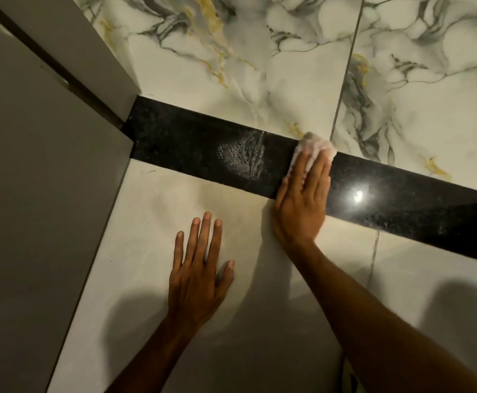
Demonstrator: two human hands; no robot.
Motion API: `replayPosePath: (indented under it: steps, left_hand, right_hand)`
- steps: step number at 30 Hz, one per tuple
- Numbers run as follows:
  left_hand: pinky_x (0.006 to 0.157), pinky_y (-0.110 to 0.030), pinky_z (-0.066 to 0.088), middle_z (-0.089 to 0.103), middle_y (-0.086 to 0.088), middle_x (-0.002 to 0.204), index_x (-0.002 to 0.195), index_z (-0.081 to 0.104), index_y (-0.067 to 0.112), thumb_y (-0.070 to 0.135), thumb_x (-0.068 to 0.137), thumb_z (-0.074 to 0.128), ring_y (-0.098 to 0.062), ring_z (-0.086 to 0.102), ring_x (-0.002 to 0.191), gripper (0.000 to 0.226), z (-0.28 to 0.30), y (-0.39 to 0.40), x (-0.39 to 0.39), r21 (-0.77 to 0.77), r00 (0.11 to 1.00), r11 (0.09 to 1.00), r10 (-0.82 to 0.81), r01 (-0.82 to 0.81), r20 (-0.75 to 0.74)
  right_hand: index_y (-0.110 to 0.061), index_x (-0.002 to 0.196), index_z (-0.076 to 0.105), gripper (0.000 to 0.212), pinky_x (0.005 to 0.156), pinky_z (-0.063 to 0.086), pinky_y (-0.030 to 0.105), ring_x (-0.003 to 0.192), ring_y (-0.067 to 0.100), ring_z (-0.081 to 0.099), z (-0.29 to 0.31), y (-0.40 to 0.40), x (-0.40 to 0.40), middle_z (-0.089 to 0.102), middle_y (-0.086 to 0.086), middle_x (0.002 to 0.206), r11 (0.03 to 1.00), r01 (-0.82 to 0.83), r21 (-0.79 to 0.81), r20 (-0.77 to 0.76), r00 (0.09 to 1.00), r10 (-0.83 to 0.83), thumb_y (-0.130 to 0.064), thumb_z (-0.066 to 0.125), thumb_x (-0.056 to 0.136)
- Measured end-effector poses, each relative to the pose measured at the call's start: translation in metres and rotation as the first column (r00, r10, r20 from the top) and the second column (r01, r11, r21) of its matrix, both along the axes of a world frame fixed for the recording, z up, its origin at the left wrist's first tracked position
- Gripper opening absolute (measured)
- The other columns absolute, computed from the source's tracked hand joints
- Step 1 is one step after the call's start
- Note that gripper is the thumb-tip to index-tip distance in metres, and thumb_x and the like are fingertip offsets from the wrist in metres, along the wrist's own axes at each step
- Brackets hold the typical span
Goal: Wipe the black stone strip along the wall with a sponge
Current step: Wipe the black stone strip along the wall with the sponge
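- Sponge (315, 147), pale and foamy, sits on the black stone strip (197, 146), at the strip's upper edge where it meets the marbled tile (231, 89); I see only its top part, the rest is covered by fingers.
- My right hand (302, 199) lies flat over the sponge, fingers extended and close together, pressing it onto the stone; the heel of the hand reaches down past the strip's lower edge.
- My left hand (200, 276) rests palm-down on the light tile (135, 251) below the strip, fingers spread, holding nothing, well apart from the sponge.
- Just left of the sponge the strip carries a patch of suds (241, 156) with streaks through it.
- Right of my right hand the stone is glossy, with a bright light reflection (357, 195).
- At its left end the strip stops against a grey panel (47, 194), beside a dark vertical gap.
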State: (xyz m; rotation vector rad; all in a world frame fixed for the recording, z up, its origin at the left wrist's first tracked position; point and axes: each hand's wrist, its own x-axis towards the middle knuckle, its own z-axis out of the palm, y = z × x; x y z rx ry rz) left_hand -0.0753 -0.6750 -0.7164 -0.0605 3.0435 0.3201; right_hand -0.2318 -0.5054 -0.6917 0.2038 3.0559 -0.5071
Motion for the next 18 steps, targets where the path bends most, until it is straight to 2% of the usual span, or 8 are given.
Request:
replayPosePath:
  steps: [2, 4, 7, 9, 11, 14, 16, 18]
  left_hand:
    - [0.138, -0.053, 0.012, 0.017, -0.011, 0.182, 0.172, 0.025, 0.015, 0.056, 0.108, 0.037, -0.03, 0.015, 0.169, 0.077, -0.006, -0.001, 0.001, -0.001, 0.999, 1.0, 0.013, -0.013, -0.032]
    - [0.139, -0.048, 0.005, 0.017, -0.01, 0.182, 0.172, 0.024, 0.016, 0.055, 0.108, 0.039, -0.028, 0.013, 0.17, 0.077, -0.008, 0.0, 0.001, 0.01, 0.998, 0.999, 0.045, -0.045, -0.05]
    - [0.139, -0.049, 0.008, 0.02, -0.011, 0.181, 0.171, 0.027, 0.015, 0.052, 0.107, 0.045, -0.029, 0.016, 0.169, 0.077, -0.008, 0.0, 0.003, -0.003, 0.993, 0.994, 0.108, -0.108, -0.037]
    - [0.138, -0.052, 0.015, 0.021, -0.011, 0.181, 0.171, 0.028, 0.014, 0.053, 0.107, 0.043, -0.03, 0.018, 0.168, 0.076, -0.005, 0.0, 0.003, -0.007, 0.993, 0.994, 0.112, -0.113, -0.026]
    - [0.136, -0.055, 0.02, 0.021, -0.012, 0.181, 0.171, 0.029, 0.015, 0.054, 0.107, 0.041, -0.031, 0.02, 0.168, 0.076, -0.002, 0.0, 0.002, 0.002, 0.994, 0.994, 0.111, -0.111, -0.02]
    - [0.135, -0.055, 0.023, 0.024, -0.011, 0.18, 0.17, 0.031, 0.014, 0.053, 0.107, 0.041, -0.032, 0.024, 0.167, 0.075, -0.001, -0.002, 0.002, 0.004, 0.992, 0.993, 0.12, -0.12, -0.031]
    - [0.137, -0.052, 0.019, 0.025, -0.01, 0.18, 0.17, 0.031, 0.014, 0.052, 0.106, 0.043, -0.03, 0.024, 0.167, 0.075, -0.003, -0.001, 0.003, 0.011, 0.99, 0.991, 0.134, -0.134, -0.05]
    - [0.139, -0.047, 0.014, 0.025, -0.009, 0.18, 0.17, 0.031, 0.014, 0.052, 0.107, 0.042, -0.027, 0.023, 0.168, 0.075, -0.004, 0.0, 0.003, 0.033, 0.986, 0.988, 0.152, -0.15, -0.07]
  right_hand:
    - [-0.009, 0.176, 0.006, 0.067, 0.143, 0.013, 0.053, 0.173, 0.036, 0.001, -0.001, -0.031, -0.028, -0.001, 0.022, 0.185, 0.998, 0.019, -0.061, 0.001, 1.0, -0.019, -0.037, 0.029, 0.12]
    - [-0.011, 0.177, 0.005, 0.068, 0.143, 0.011, 0.05, 0.174, 0.033, -0.001, -0.003, -0.056, -0.044, -0.002, 0.019, 0.185, 0.991, -0.127, -0.051, -0.007, 0.992, 0.127, -0.04, 0.027, 0.119]
    - [-0.014, 0.177, 0.012, 0.065, 0.143, 0.015, 0.049, 0.174, 0.032, 0.004, -0.004, -0.061, -0.029, 0.004, 0.017, 0.186, 0.896, -0.443, -0.003, -0.059, 0.895, 0.442, -0.037, 0.028, 0.119]
    - [-0.018, 0.177, 0.013, 0.064, 0.142, 0.019, 0.05, 0.174, 0.032, 0.005, -0.003, -0.039, -0.006, 0.006, 0.015, 0.186, 0.848, -0.529, 0.028, -0.054, 0.847, 0.53, -0.036, 0.032, 0.118]
    - [-0.02, 0.177, 0.01, 0.066, 0.142, 0.02, 0.052, 0.174, 0.03, 0.003, -0.001, -0.014, 0.01, 0.004, 0.014, 0.186, 0.86, -0.508, 0.045, -0.008, 0.861, 0.509, -0.036, 0.036, 0.118]
    - [-0.017, 0.177, 0.011, 0.065, 0.142, 0.019, 0.052, 0.174, 0.032, 0.005, -0.002, -0.012, 0.004, 0.005, 0.016, 0.186, 0.931, -0.359, 0.06, -0.004, 0.933, 0.36, -0.034, 0.034, 0.118]
    - [-0.013, 0.177, 0.012, 0.064, 0.142, 0.016, 0.05, 0.174, 0.033, 0.005, -0.002, -0.034, -0.012, 0.005, 0.019, 0.185, 0.971, -0.23, 0.062, -0.027, 0.972, 0.232, -0.035, 0.03, 0.119]
    - [-0.01, 0.177, 0.008, 0.066, 0.143, 0.013, 0.049, 0.174, 0.035, 0.002, -0.004, -0.062, -0.029, 0.001, 0.021, 0.185, 0.983, -0.182, 0.039, -0.012, 0.983, 0.182, -0.038, 0.025, 0.119]
